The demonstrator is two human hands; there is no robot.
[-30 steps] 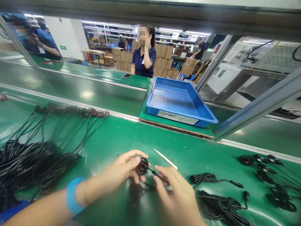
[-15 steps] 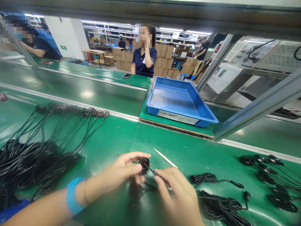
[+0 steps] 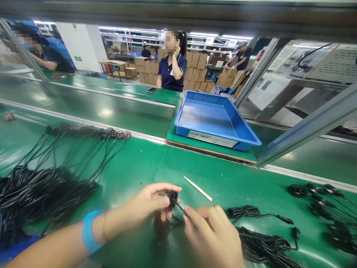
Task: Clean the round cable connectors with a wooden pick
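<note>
the left hand [image 3: 147, 206] pinches a small round black part [image 3: 172, 197] just above the green bench [image 3: 145, 163] while the right hand [image 3: 212, 238] pinches its cable [image 3: 180, 209], with many coiled cables [image 3: 41, 193] apparently left to handle.

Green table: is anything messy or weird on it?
Mostly tidy. One thin pale stick lies alone and slanted on the green table, just beyond the left hand and right hand, which hold a small round black part. Black cable bundles lie loosely heaped at the left.
</note>
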